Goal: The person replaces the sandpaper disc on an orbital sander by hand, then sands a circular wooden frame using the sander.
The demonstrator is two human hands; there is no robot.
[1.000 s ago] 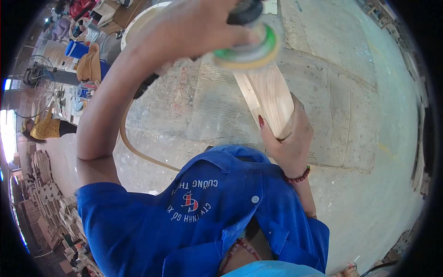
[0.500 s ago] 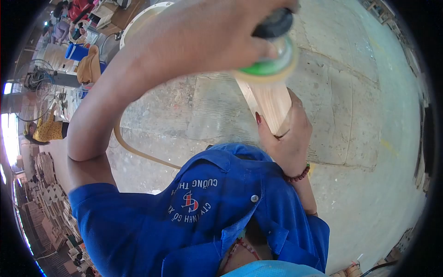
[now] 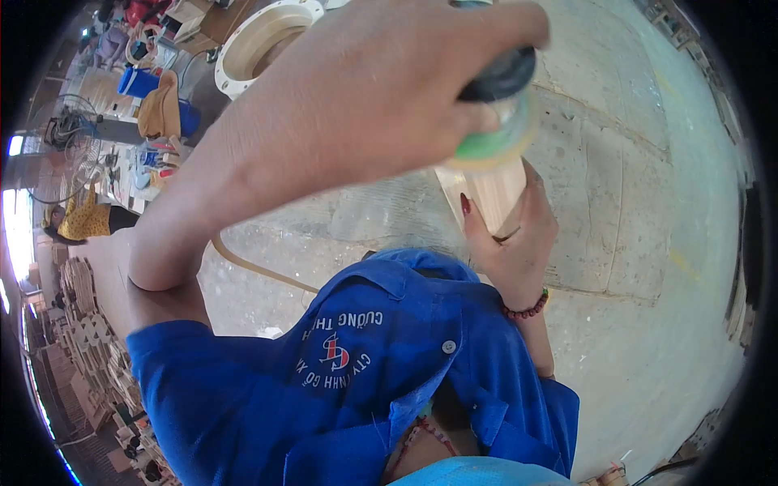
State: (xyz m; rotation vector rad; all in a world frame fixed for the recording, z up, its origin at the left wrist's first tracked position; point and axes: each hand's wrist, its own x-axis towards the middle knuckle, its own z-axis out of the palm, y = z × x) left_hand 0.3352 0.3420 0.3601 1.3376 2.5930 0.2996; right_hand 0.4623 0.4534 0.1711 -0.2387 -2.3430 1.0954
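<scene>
My left hand [image 3: 405, 89] reaches across from the left, its fingers wrapped over the black top of a round hand-held sander [image 3: 500, 77]. Below that top the sander has a green band and a pale round pad, blurred by motion. The pad is over the far end of a light wooden block [image 3: 494, 194] and hides that end. My right hand [image 3: 523, 231] grips the near end of the block from below and the side, thumb along its left edge. A tan hose [image 3: 259, 271] runs beside my blue shirt; where it connects is hidden.
A cream ring-shaped flange [image 3: 235, 49] stands at the upper left. Nearby are a blue bin [image 3: 138, 83], a brown cloth [image 3: 160, 113] and a fan [image 3: 69, 138]. Another person in yellow [image 3: 85, 223] is at the left, above stacked wood pieces [image 3: 89, 332]. Flattened cardboard [image 3: 592, 194] covers the floor.
The sander and my left hand have shifted right and slightly down in view. The wooden block and my right hand have moved a little to the right too, both grips kept.
</scene>
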